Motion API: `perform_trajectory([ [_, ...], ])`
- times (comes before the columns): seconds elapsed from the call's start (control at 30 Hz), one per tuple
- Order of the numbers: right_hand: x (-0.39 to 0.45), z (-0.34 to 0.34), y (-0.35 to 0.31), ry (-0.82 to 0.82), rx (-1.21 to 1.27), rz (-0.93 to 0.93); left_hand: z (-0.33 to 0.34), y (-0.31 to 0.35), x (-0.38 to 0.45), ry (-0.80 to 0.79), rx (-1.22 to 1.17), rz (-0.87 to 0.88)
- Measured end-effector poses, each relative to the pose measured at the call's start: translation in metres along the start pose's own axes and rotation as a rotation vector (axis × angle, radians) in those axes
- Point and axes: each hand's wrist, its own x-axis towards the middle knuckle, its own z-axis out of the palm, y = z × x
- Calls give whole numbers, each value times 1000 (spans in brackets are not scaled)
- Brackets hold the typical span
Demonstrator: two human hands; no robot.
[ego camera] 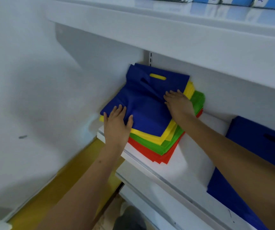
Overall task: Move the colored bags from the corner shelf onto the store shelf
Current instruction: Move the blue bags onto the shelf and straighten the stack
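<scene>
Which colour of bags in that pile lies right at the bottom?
The red bags. They lie directly on the white shelf, beneath the green bags, yellow bags and blue bags.

blue bags (pixel 146 103): soft matt cloth, non-woven look, creased on top
yellow bags (pixel 151 134): same matt cloth, thin flat layers
green bags (pixel 198 100): matt cloth, edges stacked fine
red bags (pixel 151 153): matt cloth, smooth
shelf (pixel 183 165): white, smooth, slight sheen
upper shelf (pixel 183 30): glossy white, reflects the blue boxes (pixel 266 2) above
floor (pixel 50 193): yellow-brown, smooth
second blue bag pile (pixel 256 140): matt cloth too
</scene>
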Motion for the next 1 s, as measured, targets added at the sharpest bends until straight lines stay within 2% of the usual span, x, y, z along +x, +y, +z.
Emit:
perform_trajectory([
  [0.23, -20, -6, 16, 3, 116, 61, -5, 18, -10, 12, -71, 87],
  [0.4, -72, -33, 48, 89, 141, 210, -7, 66, -42, 75, -164, 171],
  [0.6, -149, -59, 95, 102, 164, 307, 1, 134, -79, 49, -243, 335],
  [0.77, -219, -68, 139, 107, 223, 441, 26, 181, -120, -58, -243, 470],
  [1.0, -305, -72, 190, 117, 175, 601, 49, 228, -173, -239, -200, 598],
])
